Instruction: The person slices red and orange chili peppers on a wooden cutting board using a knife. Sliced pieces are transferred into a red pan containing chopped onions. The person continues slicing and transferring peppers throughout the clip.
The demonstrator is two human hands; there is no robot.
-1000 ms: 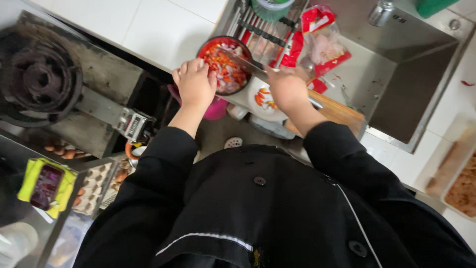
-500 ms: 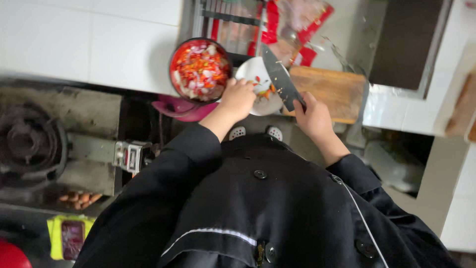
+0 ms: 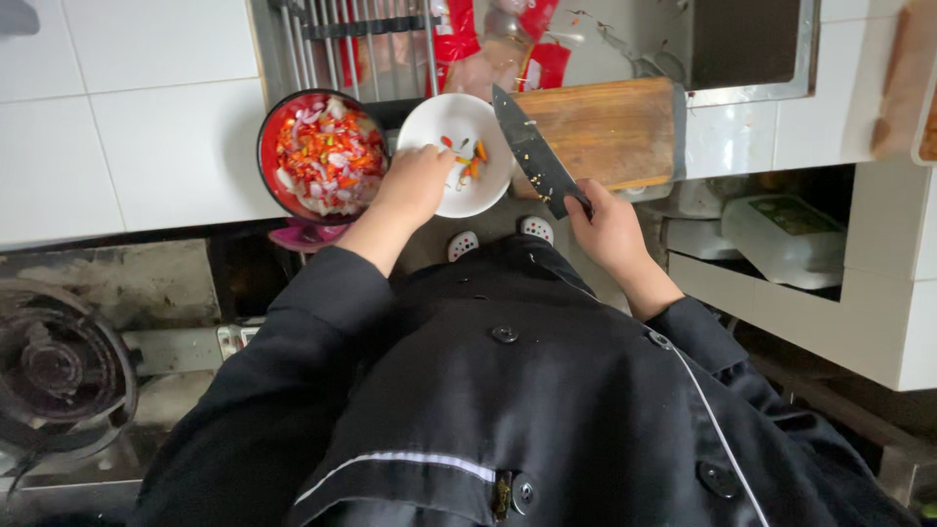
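While my left hand [image 3: 415, 183] grips the near rim of the white plate [image 3: 451, 127], fingers curled over its edge and the thumb hidden under it, my right hand [image 3: 607, 226] is wrapped tight around the handle of the knife [image 3: 532, 154]. Its dark blade slants up and away from me, the tip lying over the plate's right rim. I judge this to be the scraping step: only a few bits of chopped chilli [image 3: 470, 161], red, orange and green, are left on the smooth glazed plate, while the red bowl [image 3: 268, 161] touching its left side is heaped with chopped red chilli and pale onion slices. The next move, as I read it, calls for tilting the plate toward the bowl and drawing the flat of the blade across it, gently, since the pieces are small and wet and cling to the glaze.

The plate sits at the front edge of the white tiled counter [image 3: 127, 127], partly over the left end of the wooden board [image 3: 610, 127]. That board is a thick rectangle, its grain worn and flecked with scraps. The bowl is round and deep with a glossy red wall. Behind them stand a metal rack [image 3: 342, 39] and red-and-clear packets [image 3: 459, 39].
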